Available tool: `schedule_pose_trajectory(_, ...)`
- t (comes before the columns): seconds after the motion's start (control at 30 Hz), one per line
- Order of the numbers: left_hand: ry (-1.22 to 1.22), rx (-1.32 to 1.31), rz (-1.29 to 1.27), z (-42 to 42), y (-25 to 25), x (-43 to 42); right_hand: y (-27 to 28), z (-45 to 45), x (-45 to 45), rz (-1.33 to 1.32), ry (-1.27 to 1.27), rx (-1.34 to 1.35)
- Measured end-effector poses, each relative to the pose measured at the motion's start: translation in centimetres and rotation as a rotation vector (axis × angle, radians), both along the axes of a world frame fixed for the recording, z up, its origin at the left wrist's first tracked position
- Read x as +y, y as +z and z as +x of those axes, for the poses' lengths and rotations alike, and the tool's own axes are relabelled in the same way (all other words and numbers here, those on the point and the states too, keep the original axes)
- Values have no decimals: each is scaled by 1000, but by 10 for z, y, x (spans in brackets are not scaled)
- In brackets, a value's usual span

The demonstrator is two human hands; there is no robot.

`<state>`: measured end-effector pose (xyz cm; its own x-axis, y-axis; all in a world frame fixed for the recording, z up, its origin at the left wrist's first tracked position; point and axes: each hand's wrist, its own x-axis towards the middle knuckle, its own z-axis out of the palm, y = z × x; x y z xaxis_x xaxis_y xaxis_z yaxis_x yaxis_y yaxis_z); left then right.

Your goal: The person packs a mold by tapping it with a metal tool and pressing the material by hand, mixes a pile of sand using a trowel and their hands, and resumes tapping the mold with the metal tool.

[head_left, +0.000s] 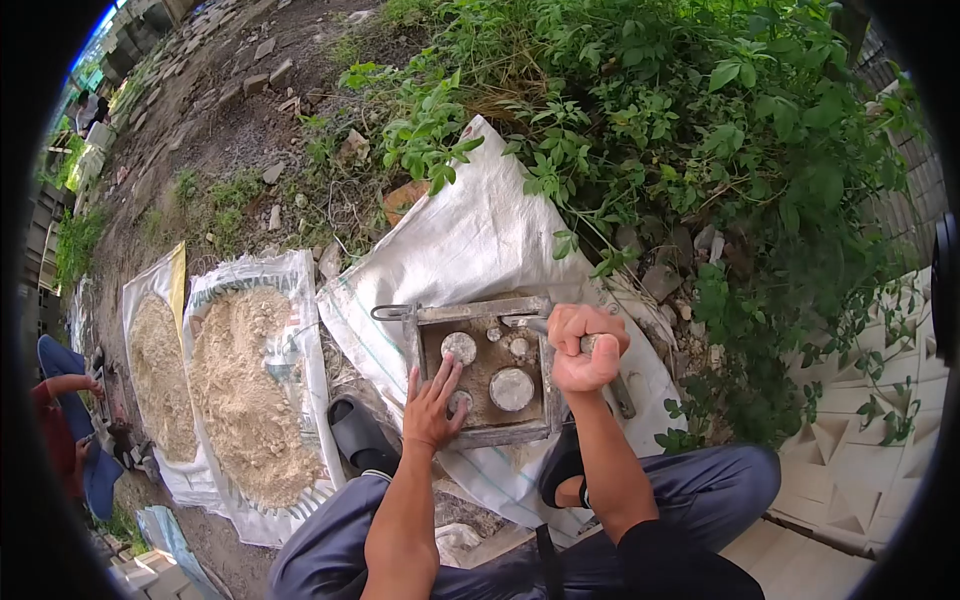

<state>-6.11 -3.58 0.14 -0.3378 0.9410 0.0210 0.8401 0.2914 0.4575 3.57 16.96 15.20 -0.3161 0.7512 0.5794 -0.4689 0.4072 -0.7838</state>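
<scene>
A rectangular grey frame (486, 437) rests on a white woven sack in front of me, with packed brown sand (480, 385) inside. Set in the sand are a large pale disc (512, 389), a smaller disc (459, 348), another disc (460, 402) by my fingers, and little round pieces (518, 346). My left hand (434, 408) lies over the frame's left side, fingers spread, fingertips at the two left discs. Above the right edge, my right hand (585, 350) is closed around a tool with a flat grey metal end (524, 322). Its full shape is hidden by the fist.
The white sack (470, 240) spreads under the frame. Two sacks of sand, one nearer (250, 390) and one farther (158, 370), lie at left. Green plants (640, 130) grow ahead; patterned blocks (840, 470) stand at right. Another person (70, 420) sits at far left.
</scene>
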Motion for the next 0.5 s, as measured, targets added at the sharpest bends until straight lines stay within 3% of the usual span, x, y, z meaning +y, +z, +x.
schedule_pose_trajectory(0.03,-3,3,1,0,1,0,-9,-1,3,-4,-2,2)
schedule_pose_trajectory(0.1,-1,17,23,0,2,7,-25,-5,17,41,12,-253)
schedule_pose_trajectory(0.23,11,-8,-43,0,1,3,25,6,2,-132,-21,-25)
schedule_pose_trajectory(0.33,2,-20,-43,1,6,3,-42,-1,10,-24,-6,-135)
schedule_pose_trajectory(0.4,5,13,23,3,1,2,-22,3,15,30,-43,-307)
schedule_pose_trajectory(0.5,6,1,-39,-2,1,4,31,3,6,-107,14,-105)
